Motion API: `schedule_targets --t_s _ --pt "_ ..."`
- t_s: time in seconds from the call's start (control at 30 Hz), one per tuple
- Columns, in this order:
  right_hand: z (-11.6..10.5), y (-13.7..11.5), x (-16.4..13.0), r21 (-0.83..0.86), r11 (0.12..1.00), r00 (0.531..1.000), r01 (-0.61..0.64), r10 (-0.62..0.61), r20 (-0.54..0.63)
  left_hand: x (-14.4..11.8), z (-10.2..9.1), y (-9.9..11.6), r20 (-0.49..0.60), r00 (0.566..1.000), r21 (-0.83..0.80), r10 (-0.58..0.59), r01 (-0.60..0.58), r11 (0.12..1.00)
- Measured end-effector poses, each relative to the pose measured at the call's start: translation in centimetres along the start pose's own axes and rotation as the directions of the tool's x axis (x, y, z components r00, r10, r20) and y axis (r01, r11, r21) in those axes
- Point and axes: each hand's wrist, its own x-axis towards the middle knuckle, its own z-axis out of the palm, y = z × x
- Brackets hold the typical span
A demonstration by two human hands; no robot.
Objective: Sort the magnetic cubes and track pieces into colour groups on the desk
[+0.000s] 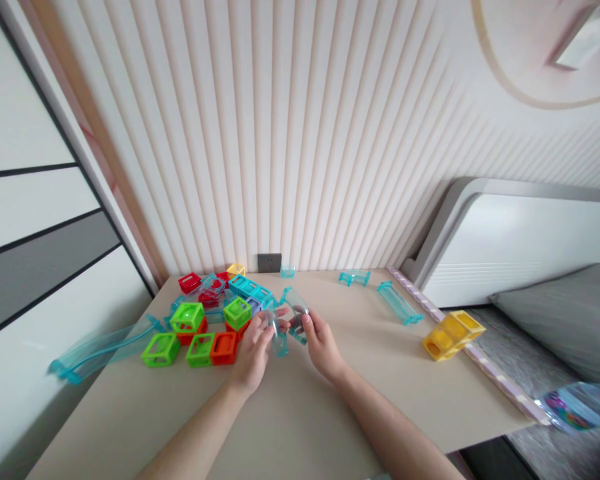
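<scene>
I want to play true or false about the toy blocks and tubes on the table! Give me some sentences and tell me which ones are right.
1. Both hands hold clear teal plastic tube pieces between them. True: the left hand and the right hand meet on them.
2. The yellow plastic block sits among the green ones. False: it lies alone near the table's right edge, by the bed.
3. The hollow green plastic cubes lie left of the hands. True.
4. A long clear teal plastic ramp pokes over the table's left edge. True.
5. The grey wall socket is on the beige table. False: it is on the ribbed wall behind the table.
</scene>
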Motion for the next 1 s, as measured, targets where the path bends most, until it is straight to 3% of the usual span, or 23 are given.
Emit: schedule_targets --t_s 0.13,0.27,0.57,0.83,1.0 --pt "-0.3 0.0 0.3 0.090 0.995 0.998 -0.054 0.056 -0.028 0.0 0.1 -0.1 -0.030 0.997 -0.126 -0.077 0.073 0.989" --pt "-0.1 0.3 0.5 0.311 0.944 0.990 -0.113 0.135 -0.050 0.2 -0.1 -0.6 -0.064 0.986 -0.241 -0.155 0.135 0.961" --pt "-1.2 -1.0 1.0 0.606 0.748 0.919 -0.270 0.389 -0.071 0.2 0.9 0.8 -0.135 0.970 -0.246 -0.201 0.164 0.955" --pt "-1.8 -0.9 1.4 0.526 0.797 0.904 -0.297 0.412 -0.113 0.3 1.0 0.7 -0.152 0.958 -0.244 -0.245 0.204 0.948" --pt "-2.5 -0.9 1.9 0.510 0.790 0.850 -0.341 0.491 -0.191 0.5 0.7 0.4 -0.155 0.948 -0.269 -0.276 0.229 0.935"
